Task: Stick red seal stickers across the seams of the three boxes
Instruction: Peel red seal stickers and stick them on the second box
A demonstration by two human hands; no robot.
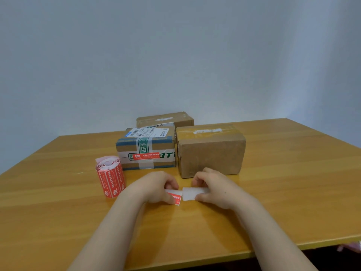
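Three cardboard boxes stand on the wooden table (273, 192). The left box (145, 147) has green-and-white tape, a shipping label and a red seal sticker (146, 155) on its front seam. A plain brown box (212, 151) stands to its right, and a third box (166, 119) sits behind them. In front of the boxes, my left hand (156, 187) pinches a red sticker (174, 197), and my right hand (213, 189) pinches the white backing strip (192, 193) joined to it.
A roll of red seal stickers (110, 176) stands upright left of my hands. The table's front edge runs across the lower right, dark floor below it. A plain grey wall rises behind the table.
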